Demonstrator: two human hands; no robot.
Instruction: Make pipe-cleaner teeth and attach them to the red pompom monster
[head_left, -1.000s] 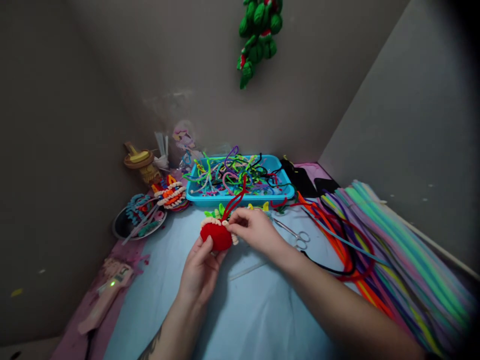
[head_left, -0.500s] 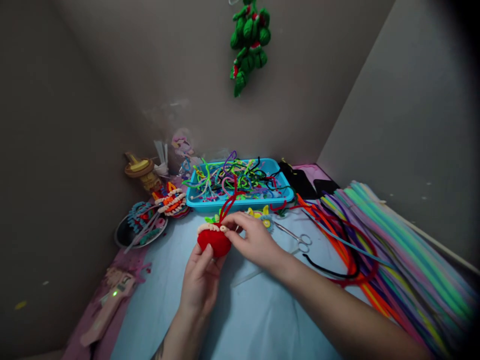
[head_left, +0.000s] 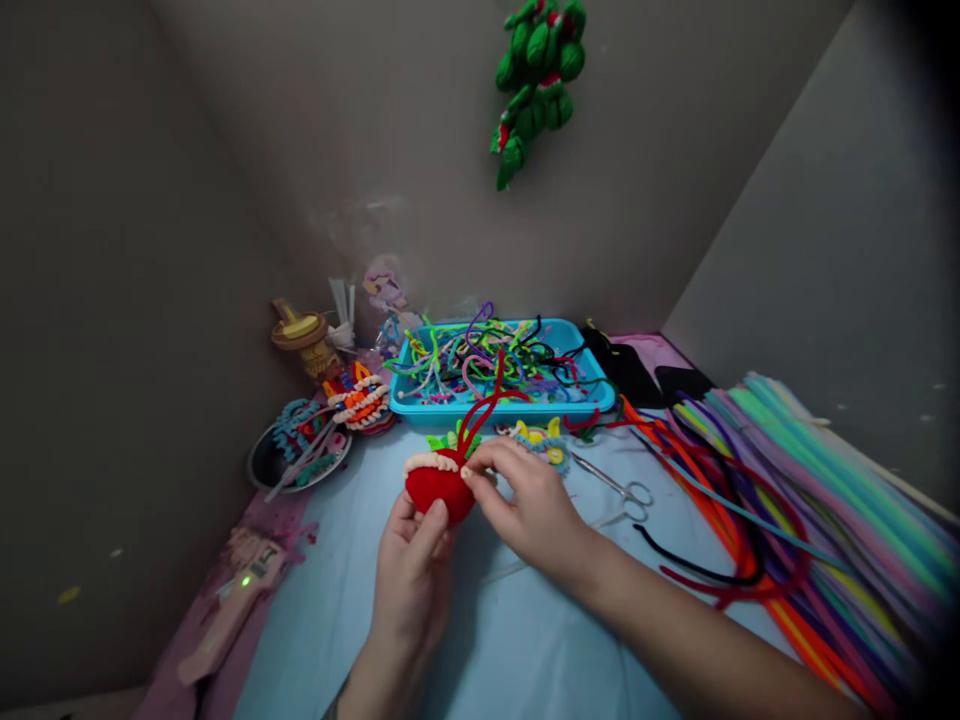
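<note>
My left hand point(head_left: 416, 570) is closed round a rounded red fuzzy piece point(head_left: 435, 492), its thumb pressed on the front. A cream twisted pipe-cleaner strip point(head_left: 430, 462) runs along the top edge of the red piece. My right hand point(head_left: 525, 500) pinches the right end of that cream strip between thumb and forefinger. Long red pipe cleaners point(head_left: 480, 405) stick up from behind the piece. A bit of green point(head_left: 448, 438) shows just behind it; whether it is attached, I cannot tell. Scissors point(head_left: 615, 485) lie right of my right hand, near a small yellow-and-blue figure point(head_left: 545, 440).
A blue tray point(head_left: 450, 412) of pipe-cleaner scraps stands at the back. Bundled coloured pipe cleaners point(head_left: 847, 480) cover the right side. On the left are a metal bowl point(head_left: 259, 468), a striped pipe-cleaner piece point(head_left: 358, 400) and a pink glue gun point(head_left: 232, 610). Green ornaments point(head_left: 536, 95) hang above.
The view has shifted, so everything sits further right. My right hand has drawn the cream strip's end slightly to the right and down along the red piece. My left hand keeps its hold.
</note>
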